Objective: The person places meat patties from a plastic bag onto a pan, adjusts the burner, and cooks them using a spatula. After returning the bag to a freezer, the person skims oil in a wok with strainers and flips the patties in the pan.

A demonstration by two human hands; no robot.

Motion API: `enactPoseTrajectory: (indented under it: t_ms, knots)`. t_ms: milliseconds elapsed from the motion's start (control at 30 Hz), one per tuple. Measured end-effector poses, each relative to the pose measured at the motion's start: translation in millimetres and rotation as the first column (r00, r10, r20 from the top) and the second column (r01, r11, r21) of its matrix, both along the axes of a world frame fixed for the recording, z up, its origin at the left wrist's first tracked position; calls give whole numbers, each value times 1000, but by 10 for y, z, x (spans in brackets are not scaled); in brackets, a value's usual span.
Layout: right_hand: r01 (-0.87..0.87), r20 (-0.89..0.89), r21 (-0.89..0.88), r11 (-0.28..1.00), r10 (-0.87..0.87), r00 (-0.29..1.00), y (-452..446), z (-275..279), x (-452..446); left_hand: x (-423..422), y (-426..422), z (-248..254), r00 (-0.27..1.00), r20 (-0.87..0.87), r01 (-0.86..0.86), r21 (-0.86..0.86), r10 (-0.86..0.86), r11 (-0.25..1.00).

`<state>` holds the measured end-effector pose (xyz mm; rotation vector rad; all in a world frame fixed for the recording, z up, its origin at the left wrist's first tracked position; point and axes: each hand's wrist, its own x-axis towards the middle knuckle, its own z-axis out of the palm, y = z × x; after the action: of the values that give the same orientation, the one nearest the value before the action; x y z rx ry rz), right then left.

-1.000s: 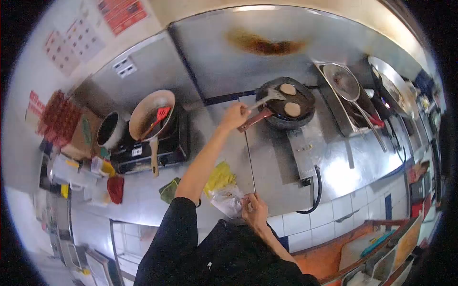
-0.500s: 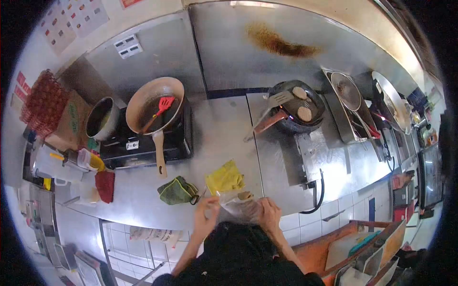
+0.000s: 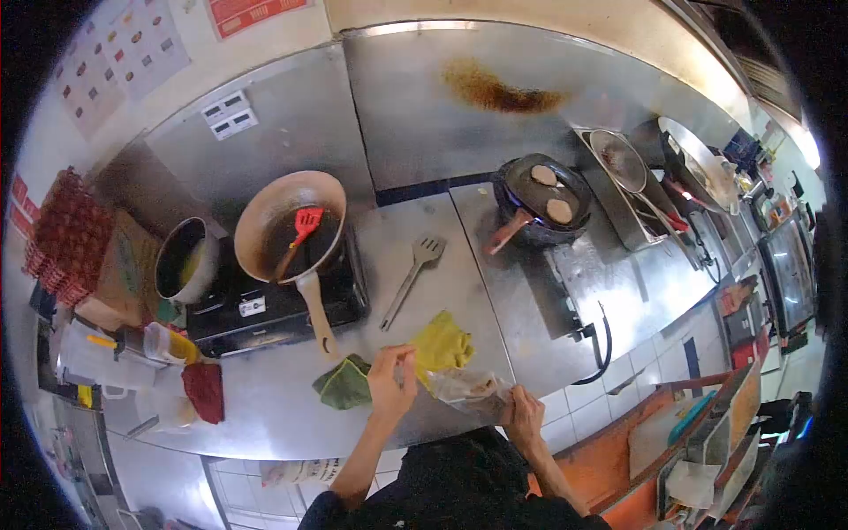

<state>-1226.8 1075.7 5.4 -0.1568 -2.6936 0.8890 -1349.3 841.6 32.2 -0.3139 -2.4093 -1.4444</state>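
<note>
bag [image 3: 468, 391] before cloth [image 3: 444, 343], perhaps touching

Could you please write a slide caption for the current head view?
Right hand holds a plastic bag; two patties sit in a black pan.

Nothing legible for sure. Well beyond left hand [image 3: 393, 378], on wall: red sign [image 3: 256, 12], white lettering too small; picture poster [image 3: 124, 66] further left, captions unreadable. Left of hand: white label [image 3: 252, 306] on black stove [image 3: 350, 300], blurred. Below hand, under counter: printed sack [image 3: 299, 472], dark letters partly cut off.
</note>
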Motion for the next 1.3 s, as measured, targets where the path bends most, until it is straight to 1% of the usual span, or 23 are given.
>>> enactPoseTrajectory:
  t_ms: [67, 133, 233, 267, 333, 433, 500, 567, 600, 633, 700, 833, 867, 900, 933, 1000, 1033, 1067, 1167, 1200, 1233, 1267, 1300]
  knots:
    - [53, -1, 12, 999, -53, 999, -43, -170, 128, -204, 4, -87, 999, 12, 33, -55, -32, 998]
    - [54, -6, -17, 998, -54, 999, -77, -129, 151, -445, 14, -349, 995, -64, -94, -306, 78, 947]
    - [75, -23, -60, 995, -76, 997, -112, 46, 135, -825, 12, -943, 971, -69, -235, -479, 230, 846]
    - [91, -24, -79, 993, -93, 995, -123, 86, 150, -921, 10, -1082, 971, -75, -233, -483, 225, 844]
    - [81, -35, -63, 995, -84, 996, -110, 47, 165, -1093, -27, -1301, 902, 164, -214, -635, 400, 742]
    - [35, -87, -72, 997, -41, 995, -13, -11, 160, -1121, -144, -1554, 916, 40, -269, -677, 399, 685]
    - [34, -128, -99, 995, -47, 991, 40, -117, 205, -1063, -176, -1616, 892, 220, -107, -744, 394, 659]
    - [-11, -23, -133, 991, 8, 1000, 86, -253, 226, -867, -222, -1788, 945, 205, -19, -744, 255, 668]
    - [-18, -74, -128, 992, 8, 997, 85, -134, 236, -784, -152, -1764, 948, 141, -115, -685, 286, 720]
    - [-27, -129, -119, 993, 12, 992, 97, 2, 211, -751, -71, -1684, 943, 82, -210, -608, 323, 766]
    - [-2, -118, -139, 990, -15, 993, 132, 49, 187, -725, -6, -1592, 944, 188, -187, -379, 273, 906]
    - [-90, -166, -193, 977, 58, 984, 271, -139, 149, -615, 355, -764, 920, 232, -228, -343, 318, 911]
    - [-95, -18, -192, 977, 93, 995, 306, -78, 142, -549, 550, -385, 961, 122, -209, -257, 246, 943]
    - [-108, -32, -195, 975, 104, 994, 339, -120, 115, -537, 740, -77, 984, 5, -176, -176, 180, 969]
    - [-140, -77, -196, 971, 127, 989, 359, -198, 107, -588, 898, 157, 982, -6, -189, -178, 191, 966]
    - [-182, -134, -201, 963, 157, 979, 400, -280, 103, -753, 1214, 564, 991, -131, -38, -171, 15, 985]
    - [-192, -127, -200, 961, 169, 977, 422, -296, 98, -862, 1397, 689, 987, -160, -65, -287, 19, 956]
    - [-199, -119, -200, 959, 178, 977, 440, -310, 79, -980, 1562, 764, 982, -188, -92, -399, 16, 912]
    - [-236, -56, -276, 932, 229, 972, 494, -129, 100, -1572, 2011, 547, 977, -200, -18, -423, -75, 906]
    - [-235, -66, -274, 933, 225, 972, 512, -174, 90, -1717, 2168, 556, 990, 63, 143, -348, -129, 927]
    - [-242, -51, -262, 934, 237, 970, 500, -270, 88, -1871, 2320, 551, 927, 316, 281, -231, -201, 931]
    - [-250, -34, -250, 936, 249, 968, 490, -367, 85, -2089, 2417, 496, 929, 307, 284, -233, -207, 930]
    - [-247, -41, -247, 937, 245, 969, 480, -468, 82, -2330, 2457, 430, 798, 548, 323, -38, -250, 946]
